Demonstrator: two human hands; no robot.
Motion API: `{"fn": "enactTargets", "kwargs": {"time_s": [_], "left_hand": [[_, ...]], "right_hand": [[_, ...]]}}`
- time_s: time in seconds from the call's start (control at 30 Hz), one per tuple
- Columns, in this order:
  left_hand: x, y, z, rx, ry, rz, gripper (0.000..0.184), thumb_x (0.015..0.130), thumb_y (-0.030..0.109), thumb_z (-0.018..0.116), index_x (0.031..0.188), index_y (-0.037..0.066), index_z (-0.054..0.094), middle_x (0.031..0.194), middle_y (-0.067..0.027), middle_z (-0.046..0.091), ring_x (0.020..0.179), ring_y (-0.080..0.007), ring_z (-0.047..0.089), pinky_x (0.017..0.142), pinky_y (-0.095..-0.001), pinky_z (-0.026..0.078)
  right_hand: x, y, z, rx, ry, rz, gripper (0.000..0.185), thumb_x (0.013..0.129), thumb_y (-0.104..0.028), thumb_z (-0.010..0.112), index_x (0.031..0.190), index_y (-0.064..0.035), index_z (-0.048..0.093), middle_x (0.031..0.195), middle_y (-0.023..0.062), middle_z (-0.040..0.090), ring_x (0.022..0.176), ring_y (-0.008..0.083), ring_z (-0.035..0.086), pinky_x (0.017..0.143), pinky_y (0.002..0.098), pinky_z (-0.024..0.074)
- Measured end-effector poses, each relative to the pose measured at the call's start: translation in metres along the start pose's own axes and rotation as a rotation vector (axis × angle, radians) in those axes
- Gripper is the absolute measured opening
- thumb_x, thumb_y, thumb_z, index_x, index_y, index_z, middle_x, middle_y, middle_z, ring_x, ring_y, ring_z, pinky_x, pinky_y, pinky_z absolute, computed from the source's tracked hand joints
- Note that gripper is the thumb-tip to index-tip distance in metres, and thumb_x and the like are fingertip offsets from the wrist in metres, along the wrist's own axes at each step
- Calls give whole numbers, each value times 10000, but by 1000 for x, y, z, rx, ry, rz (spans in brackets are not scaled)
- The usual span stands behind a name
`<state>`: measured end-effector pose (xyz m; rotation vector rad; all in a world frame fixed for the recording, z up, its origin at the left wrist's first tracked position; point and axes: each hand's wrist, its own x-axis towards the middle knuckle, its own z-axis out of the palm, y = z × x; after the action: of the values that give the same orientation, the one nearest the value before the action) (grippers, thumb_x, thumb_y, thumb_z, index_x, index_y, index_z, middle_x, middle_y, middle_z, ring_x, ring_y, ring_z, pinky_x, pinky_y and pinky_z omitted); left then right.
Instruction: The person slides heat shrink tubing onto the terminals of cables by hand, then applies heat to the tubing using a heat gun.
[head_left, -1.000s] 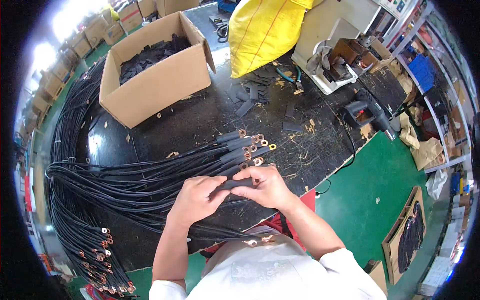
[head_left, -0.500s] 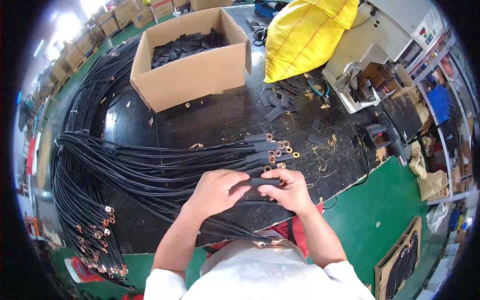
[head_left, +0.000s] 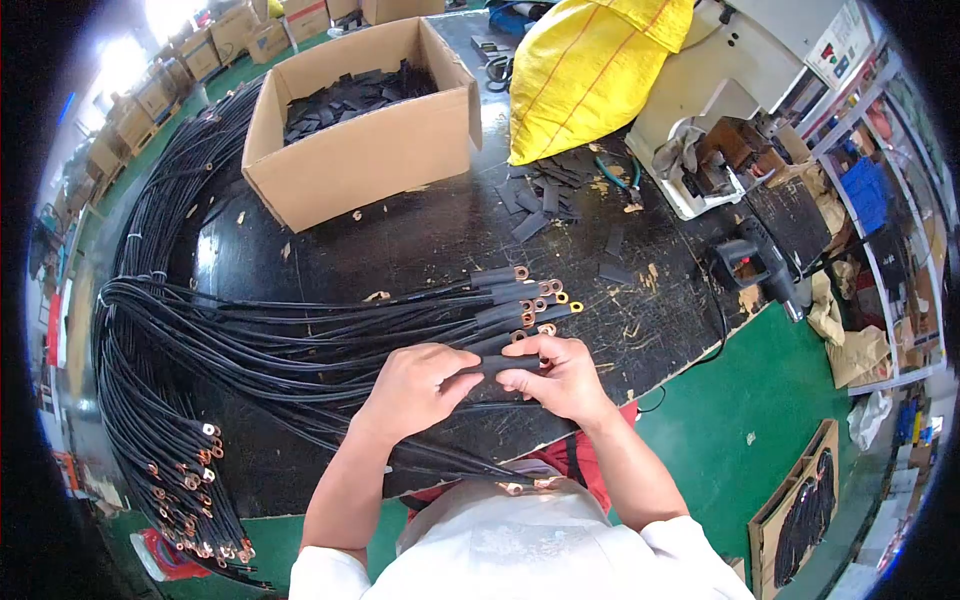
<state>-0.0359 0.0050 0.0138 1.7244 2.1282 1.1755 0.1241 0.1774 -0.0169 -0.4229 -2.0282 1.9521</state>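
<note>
Pinched between left hand (head_left: 425, 388) and right hand (head_left: 562, 380): one black tube (head_left: 510, 365). May skew if gripped unevenly, or snag on copper lugs (head_left: 546, 329) crowded just beside.

No readable text; marks on the machine panel (head_left: 838, 48) and background carton (head_left: 306, 20) too small.

Black sleeve (head_left: 510, 364) partly hidden by right hand (head_left: 563, 382), yellow sack (head_left: 595, 85) cropped above, white shirt (head_left: 540, 560) below
</note>
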Motion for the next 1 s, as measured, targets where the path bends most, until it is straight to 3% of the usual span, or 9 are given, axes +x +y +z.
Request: {"fn": "enactTargets", "kwargs": {"time_s": [0.17, 0.4, 0.5, 0.57, 0.63, 0.7, 0.73, 0.9, 1.0], "left_hand": [[0, -1, 1, -17, 23, 39, 207, 773, 90, 851, 934, 25, 740, 833, -140, 730, 694, -300, 706, 622, -370, 558], [0, -1, 1, -14, 38, 20, 186, 794, 108, 826, 931, 32, 727, 837, -128, 730, 722, -310, 701, 651, -397, 562], [5, -1, 4, 58, 185, 51, 187, 777, 73, 833, 918, 29, 718, 829, -116, 726, 707, -300, 683, 645, -386, 551], [12, -1, 4, 161, 337, 65, 196, 756, 34, 840, 910, 21, 719, 821, -117, 725, 710, -298, 672, 656, -371, 541], [16, -2, 6, 284, 350, 74, 205, 753, 78, 851, 908, 34, 724, 843, -98, 729, 741, -296, 663, 688, -380, 540], [16, 3, 7, 409, 350, 91, 212, 754, 107, 857, 907, 39, 727, 855, -89, 732, 742, -291, 662, 686, -382, 539], [14, 8, 6, 425, 345, 75, 213, 754, 136, 861, 901, 50, 733, 876, -78, 734, 759, -285, 671, 690, -381, 549], [-2, 29, 10, 228, -108, 128, 234, 812, 269, 817, 920, 75, 742, 910, -61, 738, 828, -263, 693, 723, -374, 569], [-12, 36, 28, 308, -336, 119, 188, 834, 226, 758, 961, 90, 730, 955, -54, 700, 891, -259, 670, 768, -381, 560]], "right_hand": [[1, 1, 0, -42, -20, 27, 284, 864, -60, 827, 1122, -4, 723, 884, 60, 754, 745, 84, 697, 609, 234, 574], [2, -12, -4, -211, -30, -21, 293, 856, -108, 847, 1108, -13, 732, 850, 35, 729, 744, 82, 679, 637, 254, 570], [7, -11, -21, 193, 152, -138, 261, 873, -115, 825, 1102, -26, 736, 882, 38, 721, 805, 64, 671, 662, 254, 555], [20, -9, -61, -212, 384, -61, 245, 893, -121, 782, 1117, -35, 733, 966, 78, 736, 842, 115, 694, 703, 275, 549], [39, -9, -98, -760, 497, -173, 244, 894, -211, 754, 1070, -43, 740, 992, 140, 734, 919, 279, 711, 833, 399, 560], [51, -1, -117, -1157, 525, -109, 259, 858, -227, 770, 1035, -40, 741, 1028, 179, 717, 972, 358, 689, 872, 455, 552], [55, 1, -124, -1172, 505, -59, 267, 855, -235, 773, 1035, -41, 742, 1034, 180, 718, 986, 363, 685, 877, 462, 549], [62, 5, -138, -998, 450, 208, 271, 831, -231, 773, 1017, -36, 752, 1010, 198, 739, 1003, 377, 700, 907, 466, 548], [60, -4, -138, -1029, 447, 286, 268, 807, -226, 775, 984, -25, 753, 992, 206, 744, 995, 376, 709, 908, 468, 550]]}}
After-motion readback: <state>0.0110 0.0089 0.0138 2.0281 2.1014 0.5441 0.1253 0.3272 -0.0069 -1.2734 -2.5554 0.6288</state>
